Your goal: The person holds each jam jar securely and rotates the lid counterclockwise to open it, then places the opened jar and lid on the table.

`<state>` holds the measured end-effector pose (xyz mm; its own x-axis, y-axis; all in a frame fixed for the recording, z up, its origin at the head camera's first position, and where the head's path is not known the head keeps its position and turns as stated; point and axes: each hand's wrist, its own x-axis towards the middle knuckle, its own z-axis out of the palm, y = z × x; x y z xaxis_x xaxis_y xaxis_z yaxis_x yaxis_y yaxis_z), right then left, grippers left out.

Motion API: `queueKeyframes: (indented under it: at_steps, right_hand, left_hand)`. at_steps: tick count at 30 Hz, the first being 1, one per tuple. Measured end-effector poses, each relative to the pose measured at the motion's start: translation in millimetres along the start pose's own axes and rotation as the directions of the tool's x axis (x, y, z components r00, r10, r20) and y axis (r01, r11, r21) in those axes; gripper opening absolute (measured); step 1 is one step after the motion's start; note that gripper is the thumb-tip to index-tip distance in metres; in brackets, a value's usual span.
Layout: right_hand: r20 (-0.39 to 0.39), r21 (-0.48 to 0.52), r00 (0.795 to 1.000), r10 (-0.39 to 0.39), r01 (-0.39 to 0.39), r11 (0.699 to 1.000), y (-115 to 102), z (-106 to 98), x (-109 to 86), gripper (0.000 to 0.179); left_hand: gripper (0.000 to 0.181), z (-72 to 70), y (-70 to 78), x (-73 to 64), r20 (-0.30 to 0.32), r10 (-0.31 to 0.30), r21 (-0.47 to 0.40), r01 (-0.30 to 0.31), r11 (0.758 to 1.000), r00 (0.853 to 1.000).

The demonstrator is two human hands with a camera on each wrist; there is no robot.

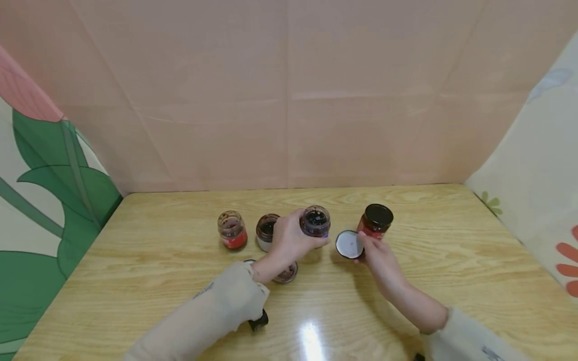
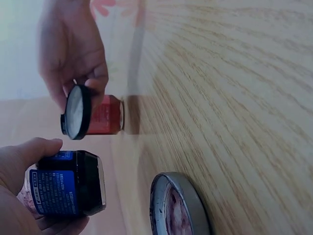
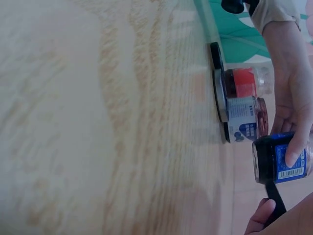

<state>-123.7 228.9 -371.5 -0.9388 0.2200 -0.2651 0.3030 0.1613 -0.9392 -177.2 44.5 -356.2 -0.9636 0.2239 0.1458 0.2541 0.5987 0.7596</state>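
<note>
My left hand (image 1: 289,239) grips an uncapped glass jar (image 1: 315,220) with dark contents, held just above the table. The left wrist view shows its blue label (image 2: 54,191). To its right, my right hand (image 1: 381,263) pinches a black-rimmed lid (image 1: 349,244) by the edge, its whitish inner face visible. Lid and jar are apart. Behind the right hand stands a red-labelled jar (image 1: 378,216) with a black lid on.
Left of the held jar stand an uncapped white-labelled jar (image 3: 242,120), partly behind my left hand, and an uncapped red-labelled jar (image 1: 234,235). A lid (image 1: 287,273) with smeared inner face lies under my left forearm; another lid (image 1: 249,261) is mostly hidden there.
</note>
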Motion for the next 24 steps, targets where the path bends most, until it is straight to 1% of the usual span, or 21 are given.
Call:
queueKeyframes:
  at_steps: [2,6,8,11,14,16,20,24]
  right_hand:
    - [0.008,-0.067,1.000,0.008,-0.008,0.998,1.2,-0.9,-1.8,0.051]
    - [0.035,-0.144,0.999,0.022,-0.016,0.989,2.0,-1.9,-4.3,0.057]
    - [0.046,-0.150,0.999,0.019,-0.012,0.989,2.0,-1.6,-4.7,0.056]
    - [0.051,-0.170,0.999,-0.003,0.012,0.985,2.5,-0.1,-4.7,0.048]
    - [0.078,-0.180,0.996,-0.032,0.046,0.983,3.4,2.5,-4.8,0.041]
    - [0.114,-0.186,0.993,-0.037,0.058,0.981,4.1,4.6,-5.2,0.041]
    - [0.170,-0.185,0.984,-0.048,0.080,0.979,5.1,9.9,-5.5,0.043]
    - [0.179,-0.169,0.982,-0.055,0.086,0.982,5.4,13.0,-5.9,0.040]
  left_hand:
    - [0.065,1.0,0.2,2.6,0.000,-0.011,0.006,0.011,1.000,1.000]
    - [0.065,3.7,1.3,7.7,0.008,-0.034,0.010,0.034,0.999,0.999]
    - [0.066,5.1,1.4,10.0,0.009,-0.039,0.009,0.039,0.999,0.999]
    - [0.065,6.8,1.6,12.5,0.010,-0.044,0.003,0.044,0.999,0.999]
    - [0.064,8.0,1.4,14.1,0.008,-0.043,-0.004,0.043,0.999,0.999]
    - [0.063,8.9,0.6,14.9,0.006,-0.043,-0.005,0.043,0.999,0.999]
    - [0.066,11.3,-2.3,17.1,0.002,-0.053,0.026,0.053,0.998,0.999]
    - [0.068,13.5,-3.8,19.4,0.008,-0.060,0.060,0.059,0.996,0.998]
